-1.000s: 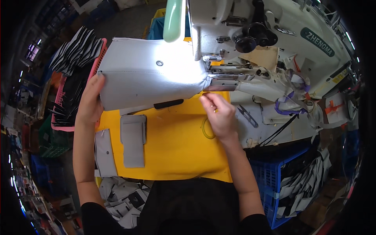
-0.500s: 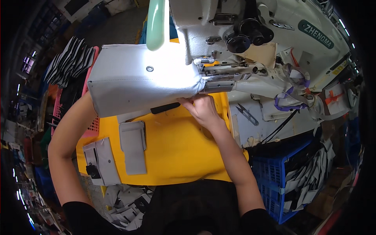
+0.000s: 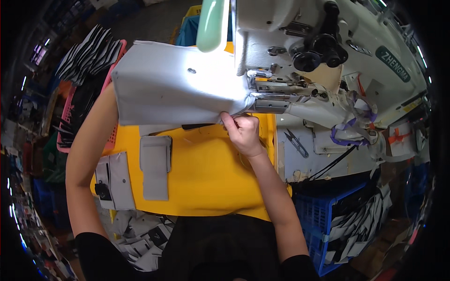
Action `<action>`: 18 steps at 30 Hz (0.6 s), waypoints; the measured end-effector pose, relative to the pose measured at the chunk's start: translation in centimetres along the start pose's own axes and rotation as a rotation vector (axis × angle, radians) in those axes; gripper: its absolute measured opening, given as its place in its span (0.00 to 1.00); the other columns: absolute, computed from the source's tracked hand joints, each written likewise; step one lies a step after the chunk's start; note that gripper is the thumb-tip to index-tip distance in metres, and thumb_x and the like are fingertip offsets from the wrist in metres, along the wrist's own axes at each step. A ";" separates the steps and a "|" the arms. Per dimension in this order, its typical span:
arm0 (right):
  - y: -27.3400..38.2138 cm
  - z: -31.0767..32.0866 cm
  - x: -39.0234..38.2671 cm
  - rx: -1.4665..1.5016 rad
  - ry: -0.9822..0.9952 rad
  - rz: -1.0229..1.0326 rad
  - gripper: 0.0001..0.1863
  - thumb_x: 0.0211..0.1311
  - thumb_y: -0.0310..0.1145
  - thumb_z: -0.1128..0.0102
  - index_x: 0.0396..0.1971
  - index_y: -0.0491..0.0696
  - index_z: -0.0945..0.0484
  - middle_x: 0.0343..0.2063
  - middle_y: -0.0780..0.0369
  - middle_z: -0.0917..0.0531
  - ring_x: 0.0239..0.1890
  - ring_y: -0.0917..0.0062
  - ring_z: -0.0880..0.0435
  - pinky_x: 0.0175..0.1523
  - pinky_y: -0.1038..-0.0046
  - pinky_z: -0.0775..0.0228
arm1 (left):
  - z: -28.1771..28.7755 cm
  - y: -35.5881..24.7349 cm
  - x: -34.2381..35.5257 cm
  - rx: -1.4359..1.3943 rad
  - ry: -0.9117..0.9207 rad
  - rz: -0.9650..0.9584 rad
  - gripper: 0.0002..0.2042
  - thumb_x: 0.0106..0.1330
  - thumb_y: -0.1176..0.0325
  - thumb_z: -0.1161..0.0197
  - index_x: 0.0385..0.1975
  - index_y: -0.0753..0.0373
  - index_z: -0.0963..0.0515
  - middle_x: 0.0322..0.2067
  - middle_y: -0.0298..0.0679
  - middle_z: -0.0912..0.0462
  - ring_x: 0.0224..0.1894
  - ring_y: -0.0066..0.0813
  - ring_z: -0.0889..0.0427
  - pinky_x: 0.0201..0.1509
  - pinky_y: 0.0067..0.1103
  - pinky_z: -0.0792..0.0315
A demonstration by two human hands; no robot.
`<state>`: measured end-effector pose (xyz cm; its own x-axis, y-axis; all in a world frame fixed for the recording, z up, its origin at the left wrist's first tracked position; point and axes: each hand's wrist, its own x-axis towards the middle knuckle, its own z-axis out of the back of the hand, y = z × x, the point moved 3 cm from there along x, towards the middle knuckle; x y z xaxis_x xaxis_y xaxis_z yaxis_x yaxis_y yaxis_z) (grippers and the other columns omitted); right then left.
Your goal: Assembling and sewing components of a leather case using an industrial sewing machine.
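A large grey bag-like fabric piece (image 3: 154,86) with a small metal eyelet reaches to the presser foot (image 3: 251,96) of a sewing machine (image 3: 286,33), its right part under bright lamp light. My right hand (image 3: 243,133) is closed, thumb and fingers pinching the piece's lower edge just left of the foot. My left forearm (image 3: 96,136) passes behind the piece's left edge, and the fabric hides the left hand. Below, on a yellow work surface (image 3: 201,173), lie a grey flap-shaped piece (image 3: 155,164) and a grey pocket piece (image 3: 119,182) with a black tab.
Thread snips (image 3: 296,143) lie right of the yellow surface. A pink basket (image 3: 112,136) of stacked dark and grey pieces stands at left, a blue crate (image 3: 311,225) of similar pieces at lower right. More grey pieces (image 3: 145,239) are piled at lower left. A green handle-like part (image 3: 212,25) hangs overhead.
The view has shifted, so the machine sits farther right. The grey piece has tilted, its left end higher, and its face lies flatter. My right hand keeps its pinch at the lower edge.
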<state>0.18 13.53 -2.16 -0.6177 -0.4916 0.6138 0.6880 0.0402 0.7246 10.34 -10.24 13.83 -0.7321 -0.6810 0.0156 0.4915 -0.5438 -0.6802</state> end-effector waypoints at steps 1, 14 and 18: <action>-0.5 0.4 -0.4 -0.009 -0.014 -0.048 0.19 0.65 0.30 0.37 0.15 0.36 0.21 0.11 0.61 0.20 0.10 0.76 0.28 0.20 0.77 0.37 | -0.1 -0.6 0.4 -0.146 -0.013 0.086 0.20 0.72 0.56 0.46 0.58 0.59 0.28 0.53 0.41 0.24 0.56 0.33 0.26 0.65 0.30 0.33; 0.8 0.5 -1.5 0.166 -0.054 -0.214 0.21 0.67 0.31 0.40 0.13 0.41 0.26 0.09 0.65 0.26 0.10 0.80 0.33 0.20 0.79 0.38 | -4.9 -7.0 -7.1 0.513 -0.734 -0.989 0.13 0.58 0.75 0.39 0.44 0.64 0.19 0.48 0.42 0.21 0.58 0.37 0.27 0.70 0.37 0.40; 2.1 1.6 -1.6 0.215 -0.074 -0.253 0.20 0.68 0.32 0.43 0.14 0.43 0.27 0.09 0.68 0.29 0.10 0.82 0.35 0.19 0.79 0.40 | -7.3 -7.6 -6.0 0.528 -0.512 -1.035 0.09 0.59 0.67 0.37 0.37 0.62 0.17 0.42 0.39 0.18 0.50 0.38 0.24 0.61 0.38 0.37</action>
<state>2.03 15.75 -1.09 -0.7899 -0.4453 0.4216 0.4182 0.1116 0.9015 7.52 1.59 13.56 -0.6777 0.1310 0.7236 0.0147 -0.9814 0.1914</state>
